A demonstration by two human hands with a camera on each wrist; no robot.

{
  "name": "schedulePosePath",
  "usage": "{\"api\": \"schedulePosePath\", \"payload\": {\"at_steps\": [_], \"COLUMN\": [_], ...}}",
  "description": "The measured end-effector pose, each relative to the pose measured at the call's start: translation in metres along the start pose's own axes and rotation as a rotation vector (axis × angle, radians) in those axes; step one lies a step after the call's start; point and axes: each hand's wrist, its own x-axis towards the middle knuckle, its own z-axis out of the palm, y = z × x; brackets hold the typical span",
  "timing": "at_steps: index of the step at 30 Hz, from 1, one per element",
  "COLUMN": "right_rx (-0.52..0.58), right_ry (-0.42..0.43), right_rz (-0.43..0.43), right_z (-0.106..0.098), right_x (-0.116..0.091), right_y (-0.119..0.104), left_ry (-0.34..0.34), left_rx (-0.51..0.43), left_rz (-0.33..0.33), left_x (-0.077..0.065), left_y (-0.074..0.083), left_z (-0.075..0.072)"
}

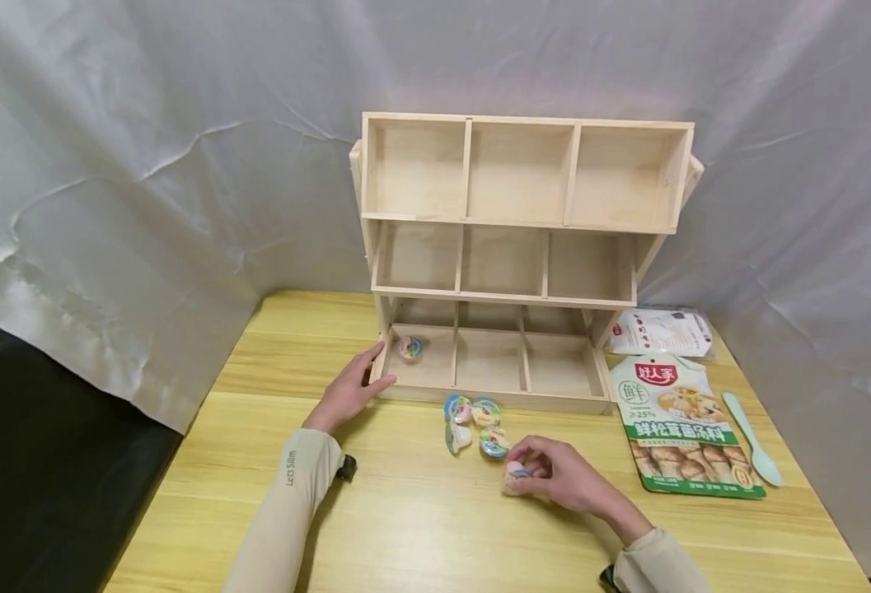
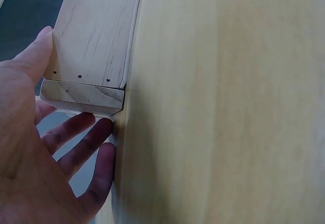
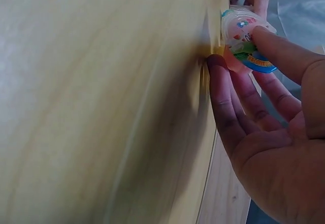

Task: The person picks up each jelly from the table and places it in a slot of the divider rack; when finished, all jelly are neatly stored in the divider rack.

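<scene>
My right hand (image 1: 564, 478) pinches a small jelly cup (image 3: 241, 33) between thumb and fingers, low over the table; its printed lid faces the thumb. Several more jelly cups (image 1: 494, 442) lie grouped in front of the three-tier wooden rack (image 1: 494, 399), one of them tipped on its side. Another jelly cup (image 1: 409, 348) sits in the bottom tier's left compartment. At that tier's left front corner rests my left hand (image 1: 349, 391). In the left wrist view its thumb touches the panel's edge, and the other fingers lie loosely spread by the wooden end.
Right of the rack lie a green-and-white food pouch (image 1: 683, 428), a pale green spoon (image 1: 752, 441) and a clear-wrapped white packet (image 1: 661, 332). Grey cloth (image 1: 183, 165) hangs behind and beside the wooden table (image 1: 405, 527). The rack's upper tiers overhang the bottom one.
</scene>
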Motion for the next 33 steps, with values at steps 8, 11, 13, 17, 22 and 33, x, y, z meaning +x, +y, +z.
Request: {"api": "schedulePosePath", "payload": {"at_steps": [8,11,13,17,22,33], "right_rx": [0.067,0.104,0.121,0.115,0.146,0.211], "right_ry": [0.125,0.181,0.211,0.271,0.309,0.405], "right_rz": [-0.013,-0.027,-0.023,-0.024,-0.087,-0.05], "right_z": [-0.002,-0.003,-0.005,-0.008,-0.011,-0.013], "right_x": [0.005,0.006,0.007,0.008,0.009,0.011], "right_y": [-0.007,-0.011,-0.013,-0.015,-0.015,-0.013], "left_ry": [-0.002,-0.002,-0.002,-0.004,-0.007,-0.004], "left_rx": [0.006,0.013,0.012,0.007,0.018,0.016], "left_rz": [0.01,0.012,0.012,0.012,0.005,-0.008], "left_x": [0.001,0.002,0.003,0.003,0.003,0.003], "left_y": [0.001,0.0,-0.001,-0.001,-0.002,-0.001], "left_z": [0.0,0.0,0.0,0.0,0.0,0.0]}}
